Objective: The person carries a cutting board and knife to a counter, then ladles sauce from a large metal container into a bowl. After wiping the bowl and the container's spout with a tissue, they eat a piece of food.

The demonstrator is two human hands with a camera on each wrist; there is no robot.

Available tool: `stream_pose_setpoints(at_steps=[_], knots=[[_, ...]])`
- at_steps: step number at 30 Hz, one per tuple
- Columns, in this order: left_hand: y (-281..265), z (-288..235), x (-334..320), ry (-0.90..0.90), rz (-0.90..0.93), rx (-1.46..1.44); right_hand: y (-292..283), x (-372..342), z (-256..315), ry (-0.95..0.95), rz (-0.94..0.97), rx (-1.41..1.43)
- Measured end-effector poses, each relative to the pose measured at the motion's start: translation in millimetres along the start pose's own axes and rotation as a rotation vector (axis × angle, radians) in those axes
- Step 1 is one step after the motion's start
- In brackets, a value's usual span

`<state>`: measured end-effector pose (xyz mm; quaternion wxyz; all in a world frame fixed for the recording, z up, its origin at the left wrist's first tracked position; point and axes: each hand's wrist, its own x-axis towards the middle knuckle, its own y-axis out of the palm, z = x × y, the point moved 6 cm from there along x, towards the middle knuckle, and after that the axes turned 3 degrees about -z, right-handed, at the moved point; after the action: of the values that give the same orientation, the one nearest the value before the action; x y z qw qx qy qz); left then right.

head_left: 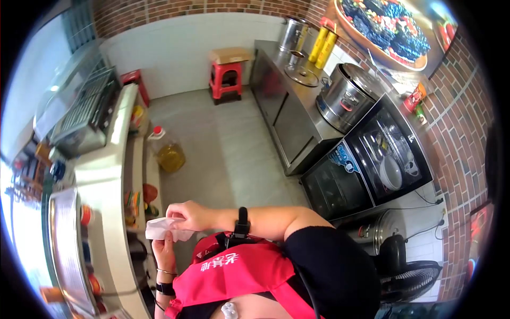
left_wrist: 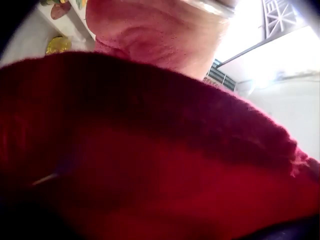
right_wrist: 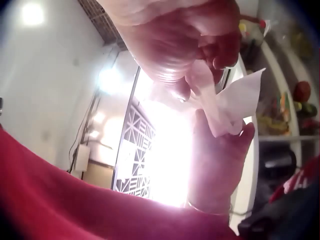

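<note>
Both hands hold a crumpled white tissue (head_left: 159,228) in front of the red apron (head_left: 239,268). The right hand (head_left: 192,216) pinches its upper side with curled fingers, and in the right wrist view the right hand (right_wrist: 185,37) grips one end of the tissue (right_wrist: 237,102). From below, the left hand (head_left: 164,255) pinches it between thumb and fingers; the right wrist view shows the left hand (right_wrist: 220,155) under the tissue. In the left wrist view red fabric (left_wrist: 150,150) covers most of the picture, with part of the left palm (left_wrist: 150,32) above it and the fingers hidden.
A white counter (head_left: 103,183) with shelves runs along the left. An oil jug (head_left: 170,157) and a red stool (head_left: 226,80) stand on the floor. At right are a steel counter (head_left: 292,101), a large pot (head_left: 348,98), a glass-door cabinet (head_left: 372,154) and a fan (head_left: 411,282).
</note>
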<state>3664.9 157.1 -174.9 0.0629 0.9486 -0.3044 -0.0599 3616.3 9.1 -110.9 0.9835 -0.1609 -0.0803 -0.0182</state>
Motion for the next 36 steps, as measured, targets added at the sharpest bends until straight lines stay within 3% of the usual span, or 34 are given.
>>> stream_pose_setpoints(at_steps=[2, 5, 8, 10, 12, 14, 16, 20, 22, 26, 28, 32, 34, 36], knots=[[37.6, 8.0, 63.0, -0.009, 0.071, 0.072, -58.4, 9.7, -43.7, 0.094, -0.232, 0.029], [118.6, -4.5, 163.8, -0.023, 0.329, 0.149, -142.0, 38.1, -107.9, 0.231, -0.143, 0.091], [179.5, 29.3, 275.9, -0.080, 0.512, 0.189, -229.1, 76.3, -154.8, 0.316, -0.065, 0.248], [242.2, 17.8, 335.7, -0.108, 0.579, 0.182, -308.1, 76.9, -158.8, 0.472, -0.178, 0.104], [298.9, 7.0, 385.0, -0.105, 0.784, 0.271, -370.9, 74.4, -180.5, 0.406, -0.269, 0.044], [364.7, 1.2, 426.6, -0.256, 0.900, 0.009, -443.2, 54.7, -199.3, 0.544, -0.472, -0.042], [414.4, 14.9, 477.7, -0.307, 1.018, 0.079, -506.3, 22.6, -228.0, 0.627, -0.676, 0.052], [529.8, 45.6, 585.0, -0.356, 1.085, 0.168, -627.7, -52.8, -299.4, 0.624, -1.200, 0.443], [588.0, 73.2, 639.0, -0.466, 0.991, 0.097, -688.3, -77.4, -331.7, 0.650, -1.317, 0.480], [704.1, 111.3, 727.5, -0.629, 0.855, 0.029, -822.8, -90.3, -378.1, 0.712, -1.393, 0.515], [757.8, 127.2, 771.3, -0.636, 0.909, 0.089, -871.0, -87.4, -393.6, 0.654, -1.475, 0.578], [871.7, 129.4, 838.9, -0.657, 0.943, 0.137, -989.5, -91.8, -430.1, 0.668, -1.489, 0.439], [929.6, 147.0, 881.4, -0.702, 1.030, 0.018, -1042.6, -87.2, -441.3, 0.492, -1.563, 0.532], [996.0, 152.6, 920.7, -0.680, 1.013, 0.060, -1092.8, -92.5, -470.9, 0.536, -1.663, 0.570]])
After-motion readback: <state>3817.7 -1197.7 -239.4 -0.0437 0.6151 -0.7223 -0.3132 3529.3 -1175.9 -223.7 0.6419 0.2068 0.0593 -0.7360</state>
